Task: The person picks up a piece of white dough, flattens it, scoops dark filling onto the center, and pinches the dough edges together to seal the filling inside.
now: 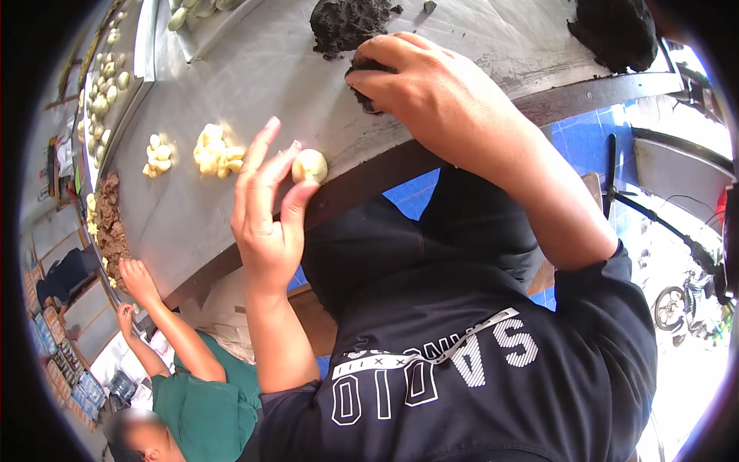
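Note:
My left hand (265, 196) is at the table's near edge, its thumb and index finger closed around a pale yellow-green ball (312, 165). Its other fingers stretch away from the ball. Farther right, my right hand (412, 77) curls over a piece of black dough (363, 98), and part of the piece is hidden under the fingers. Just beyond that hand lies a crumbly black dough lump (346, 25). Two piles of small pale yellow pieces, one larger (215, 152) and one smaller (158, 156), rest on the metal table (192, 223) to the left of my left hand.
A large black dough mass (616, 35) lies at the table's right end. At far left stands a tray of pale green ovals (108, 88). A brown crumbly heap (112, 219) lies nearer, beside a co-worker in a green shirt (204, 400), whose hand (138, 281) reaches it.

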### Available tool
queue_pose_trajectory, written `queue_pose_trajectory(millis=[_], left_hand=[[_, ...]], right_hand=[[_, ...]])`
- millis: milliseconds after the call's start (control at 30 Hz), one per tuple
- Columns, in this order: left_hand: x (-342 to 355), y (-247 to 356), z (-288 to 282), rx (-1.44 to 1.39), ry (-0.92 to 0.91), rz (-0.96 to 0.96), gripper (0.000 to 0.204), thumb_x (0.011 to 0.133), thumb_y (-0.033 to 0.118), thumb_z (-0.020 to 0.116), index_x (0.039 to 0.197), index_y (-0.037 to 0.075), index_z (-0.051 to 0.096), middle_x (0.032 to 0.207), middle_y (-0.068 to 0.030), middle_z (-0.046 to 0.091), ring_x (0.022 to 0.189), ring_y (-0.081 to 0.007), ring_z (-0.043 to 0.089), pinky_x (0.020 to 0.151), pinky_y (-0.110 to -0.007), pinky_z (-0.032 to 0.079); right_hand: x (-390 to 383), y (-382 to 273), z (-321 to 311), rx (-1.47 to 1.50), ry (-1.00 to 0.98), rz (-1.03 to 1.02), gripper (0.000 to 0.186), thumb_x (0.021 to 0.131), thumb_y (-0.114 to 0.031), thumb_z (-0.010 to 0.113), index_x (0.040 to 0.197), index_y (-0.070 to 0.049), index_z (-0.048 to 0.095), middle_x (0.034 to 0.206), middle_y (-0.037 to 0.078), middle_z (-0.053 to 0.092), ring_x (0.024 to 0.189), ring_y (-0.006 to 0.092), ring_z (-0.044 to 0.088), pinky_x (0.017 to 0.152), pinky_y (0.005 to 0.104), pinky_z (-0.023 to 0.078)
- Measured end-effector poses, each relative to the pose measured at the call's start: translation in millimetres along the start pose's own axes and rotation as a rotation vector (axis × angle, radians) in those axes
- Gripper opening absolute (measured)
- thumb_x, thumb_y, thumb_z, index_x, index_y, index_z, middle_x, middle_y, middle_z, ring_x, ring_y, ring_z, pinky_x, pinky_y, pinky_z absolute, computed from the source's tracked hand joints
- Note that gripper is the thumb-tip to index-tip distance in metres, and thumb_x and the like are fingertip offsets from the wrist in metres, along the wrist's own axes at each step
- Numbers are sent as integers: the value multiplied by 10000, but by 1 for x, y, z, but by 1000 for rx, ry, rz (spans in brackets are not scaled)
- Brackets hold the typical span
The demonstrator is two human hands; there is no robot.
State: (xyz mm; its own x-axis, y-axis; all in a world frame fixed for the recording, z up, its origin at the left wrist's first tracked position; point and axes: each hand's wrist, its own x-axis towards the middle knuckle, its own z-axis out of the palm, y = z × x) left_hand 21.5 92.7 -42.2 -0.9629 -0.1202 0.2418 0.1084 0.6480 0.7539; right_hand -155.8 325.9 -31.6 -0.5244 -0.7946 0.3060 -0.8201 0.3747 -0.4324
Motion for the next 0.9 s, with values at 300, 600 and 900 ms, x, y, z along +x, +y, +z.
queue_pose_trajectory(millis=[300, 600, 900], left_hand=[[35, 6, -14, 56, -187, -205, 212, 1008, 134, 857, 1084, 7, 706, 1196, -107, 713, 1007, -226, 690, 897, -364, 568], [80, 26, 19, 795, -238, 78, 254, 1146, 296, 648, 1055, 59, 633, 1033, -152, 769, 935, -442, 735, 782, -540, 580], [57, 9, -1, 487, -117, 93, 187, 1089, 198, 746, 1018, 48, 662, 1081, -116, 790, 858, -310, 780, 750, -452, 596]], right_hand=[[-17, 60, -27, -65, 20, 69, 357, 949, -58, 808, 1306, -66, 814, 1302, 136, 790, 1170, 377, 758, 946, 449, 634], [-12, 25, -17, -45, 28, -256, 392, 824, -58, 751, 1202, -83, 851, 1332, 118, 764, 1304, 352, 673, 1088, 465, 584], [-10, 13, -27, -221, 163, -121, 243, 862, -112, 743, 1086, -81, 831, 1292, 101, 725, 1236, 320, 698, 969, 423, 619]])
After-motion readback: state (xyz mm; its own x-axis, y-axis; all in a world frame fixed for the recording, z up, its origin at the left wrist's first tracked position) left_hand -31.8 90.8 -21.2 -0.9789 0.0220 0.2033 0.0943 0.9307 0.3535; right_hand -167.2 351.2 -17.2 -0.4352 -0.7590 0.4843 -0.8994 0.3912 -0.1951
